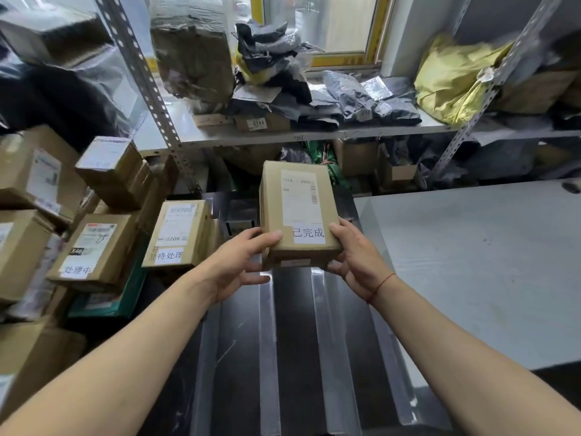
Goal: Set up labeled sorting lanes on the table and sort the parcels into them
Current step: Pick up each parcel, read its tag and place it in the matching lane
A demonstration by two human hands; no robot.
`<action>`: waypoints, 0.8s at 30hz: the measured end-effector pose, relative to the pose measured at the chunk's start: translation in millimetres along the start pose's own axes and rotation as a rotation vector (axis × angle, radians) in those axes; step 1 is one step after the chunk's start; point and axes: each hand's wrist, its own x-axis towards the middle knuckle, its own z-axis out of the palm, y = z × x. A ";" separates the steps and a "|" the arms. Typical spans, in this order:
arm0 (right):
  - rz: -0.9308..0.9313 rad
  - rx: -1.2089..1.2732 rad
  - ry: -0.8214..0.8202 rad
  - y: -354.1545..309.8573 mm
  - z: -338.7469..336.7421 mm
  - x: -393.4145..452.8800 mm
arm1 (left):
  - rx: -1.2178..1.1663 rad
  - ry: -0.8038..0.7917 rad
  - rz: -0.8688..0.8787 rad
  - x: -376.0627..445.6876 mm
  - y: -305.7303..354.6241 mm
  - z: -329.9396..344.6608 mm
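Note:
A small brown cardboard parcel [298, 212] with a white shipping label and a white tag reading 已完成 is held in mid-air at the centre. My left hand [242, 262] grips its near left corner, thumb on top and fingers underneath. My right hand [355, 256] grips its near right corner the same way. To the left stand two other tagged boxes: one marked 待处理 [177, 234] and one marked 处理中 [94, 250]. Below the parcel runs a dark surface with pale lengthwise strips [323, 325].
Stacked cardboard boxes [37, 190] crowd the left side. A grey table [487, 262] lies to the right. Behind, a metal rack shelf [314, 133] holds grey mailer bags [355, 99], a yellow bag [449, 77] and more boxes.

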 end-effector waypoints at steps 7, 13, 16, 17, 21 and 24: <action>-0.021 -0.281 0.083 4.1 -11.2 14.2 | 0.052 0.105 0.066 6.7 0.8 -2.2; 0.050 -0.958 0.306 27.8 -33.6 58.6 | 0.352 0.218 0.072 16.6 -11.2 14.8; 0.109 -0.999 0.292 38.4 -36.4 68.8 | 0.453 0.259 0.071 20.7 -18.2 26.0; 0.117 -0.971 0.285 41.4 -38.3 70.4 | 0.484 0.263 0.071 22.0 -19.6 29.1; 0.113 -0.900 0.290 46.0 -43.3 72.2 | 0.615 0.292 0.056 27.8 -22.4 38.6; 0.124 -0.867 0.300 47.3 -45.3 72.9 | 0.648 0.323 0.033 30.4 -21.4 45.8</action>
